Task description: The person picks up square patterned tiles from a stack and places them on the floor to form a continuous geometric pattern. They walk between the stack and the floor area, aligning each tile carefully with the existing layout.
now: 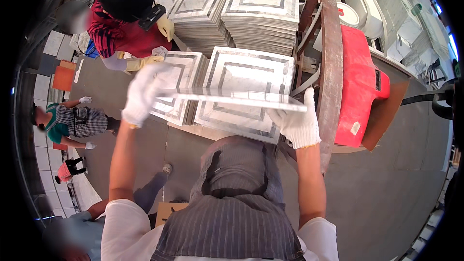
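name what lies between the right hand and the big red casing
In the head view, a worn brown beam lies between the right hand and the red casing.

Both arms [122, 162] reaching forward, left grip [144, 95] kinda blurry but probably curled, right grip [300, 125] clamped, thumb up.

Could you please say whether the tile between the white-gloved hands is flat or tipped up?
Tipped up: the tile shows mainly its narrow edge between left hand and right hand.
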Available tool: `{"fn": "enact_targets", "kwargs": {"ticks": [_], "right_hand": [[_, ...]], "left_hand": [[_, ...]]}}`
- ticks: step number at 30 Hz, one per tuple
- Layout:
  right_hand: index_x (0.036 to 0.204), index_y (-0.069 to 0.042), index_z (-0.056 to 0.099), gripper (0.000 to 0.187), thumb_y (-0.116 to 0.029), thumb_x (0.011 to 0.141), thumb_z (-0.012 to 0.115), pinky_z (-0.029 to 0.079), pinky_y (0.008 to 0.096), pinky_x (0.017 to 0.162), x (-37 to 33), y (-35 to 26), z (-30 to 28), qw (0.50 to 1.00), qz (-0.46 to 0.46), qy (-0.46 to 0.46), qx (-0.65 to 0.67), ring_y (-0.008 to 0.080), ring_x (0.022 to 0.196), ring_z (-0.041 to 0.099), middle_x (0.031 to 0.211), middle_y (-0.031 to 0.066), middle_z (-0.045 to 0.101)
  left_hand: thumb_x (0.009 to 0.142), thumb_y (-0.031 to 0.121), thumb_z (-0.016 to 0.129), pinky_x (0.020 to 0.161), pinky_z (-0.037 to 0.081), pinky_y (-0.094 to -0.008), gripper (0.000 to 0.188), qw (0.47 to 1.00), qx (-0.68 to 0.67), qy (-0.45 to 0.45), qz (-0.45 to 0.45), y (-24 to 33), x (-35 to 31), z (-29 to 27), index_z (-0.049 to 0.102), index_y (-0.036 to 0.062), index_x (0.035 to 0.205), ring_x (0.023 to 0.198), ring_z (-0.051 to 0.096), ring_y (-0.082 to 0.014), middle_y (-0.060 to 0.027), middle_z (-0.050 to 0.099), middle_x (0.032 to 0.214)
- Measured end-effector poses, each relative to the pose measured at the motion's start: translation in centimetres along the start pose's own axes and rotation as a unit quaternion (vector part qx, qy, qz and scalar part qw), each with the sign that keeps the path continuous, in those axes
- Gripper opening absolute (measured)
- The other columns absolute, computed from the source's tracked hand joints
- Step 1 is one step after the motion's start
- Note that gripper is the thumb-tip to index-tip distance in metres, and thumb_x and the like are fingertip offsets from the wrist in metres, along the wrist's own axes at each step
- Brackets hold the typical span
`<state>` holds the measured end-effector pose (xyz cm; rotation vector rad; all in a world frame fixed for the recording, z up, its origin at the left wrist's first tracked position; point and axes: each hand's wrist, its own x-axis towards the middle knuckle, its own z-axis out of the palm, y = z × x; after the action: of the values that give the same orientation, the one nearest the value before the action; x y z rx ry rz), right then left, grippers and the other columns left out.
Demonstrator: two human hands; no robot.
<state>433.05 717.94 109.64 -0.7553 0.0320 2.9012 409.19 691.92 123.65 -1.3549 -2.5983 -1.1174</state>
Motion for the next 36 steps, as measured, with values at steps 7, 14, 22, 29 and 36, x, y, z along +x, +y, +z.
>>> {"fn": "enact_targets", "kwargs": {"ticks": [7, 14, 22, 29, 36], "right_hand": [[0.124, 0.002, 0.055, 0.039, -0.018, 0.091, 0.05, 0.048, 0.0391, 0.095, -2.7, 2.8, -1.8, 0.978, 0.048, 0.126, -0.161, 0.0287, 0.104, 0.062, 0.115, 0.014, 0.065], [0.134, 0.001, 0.045, 0.043, -0.01, 0.092, 0.047, 0.048, 0.0373, 0.097, -3.3, 5.1, -8.3, 0.957, 0.002, 0.147, -0.251, 0.0259, 0.112, 0.059, 0.125, 0.0139, 0.058], [0.134, 0.004, 0.041, 0.056, -0.005, 0.081, 0.056, 0.049, 0.0342, 0.089, -4.1, 5.9, -6.7, 0.929, -0.019, 0.053, -0.367, 0.0231, 0.105, 0.059, 0.119, 0.0123, 0.057], [0.135, 0.004, 0.04, 0.058, -0.002, 0.079, 0.054, 0.039, 0.0307, 0.097, -4.9, 11.4, -2.4, 0.826, -0.051, 0.012, -0.561, 0.019, 0.108, 0.051, 0.121, 0.0088, 0.052], [0.136, 0.004, 0.039, 0.063, -0.002, 0.076, 0.054, 0.04, 0.0314, 0.095, -4.8, 21.7, 5.2, 0.741, 0.009, -0.112, -0.662, 0.0203, 0.106, 0.05, 0.121, 0.012, 0.05]], "left_hand": [[0.093, 0.046, 0.053, 0.083, 0.049, -0.0386, 0.056, 0.604, -0.377, -0.11, -0.694, -18.4, -7.7, -1.9, 0.045, 0.008, 0.134, 0.105, 0.056, -0.0322, -0.02, 0.054, 0.127], [0.089, 0.02, 0.063, 0.081, 0.051, -0.0336, 0.031, 0.672, -0.342, -0.148, -0.64, -18.4, -14.0, 8.3, 0.065, 0.0011, 0.114, 0.087, 0.066, -0.019, -0.0095, 0.069, 0.103], [0.084, 0.025, 0.069, 0.068, 0.049, -0.0329, 0.034, 0.749, -0.319, -0.027, -0.58, -17.8, -20.8, 9.1, 0.067, 0.0006, 0.109, 0.077, 0.063, -0.0168, -0.0062, 0.068, 0.095], [0.088, 0.035, 0.065, 0.069, 0.05, -0.0275, 0.043, 0.714, -0.257, 0.138, -0.636, -9.8, -26.9, 1.3, 0.064, -0.0012, 0.112, 0.075, 0.061, -0.011, -0.0053, 0.067, 0.091], [0.092, 0.045, 0.059, 0.069, 0.049, -0.0267, 0.046, 0.664, -0.191, 0.356, -0.629, -9.7, -40.2, -3.9, 0.066, 0.002, 0.104, 0.076, 0.061, -0.0097, -0.0053, 0.067, 0.091]]}}
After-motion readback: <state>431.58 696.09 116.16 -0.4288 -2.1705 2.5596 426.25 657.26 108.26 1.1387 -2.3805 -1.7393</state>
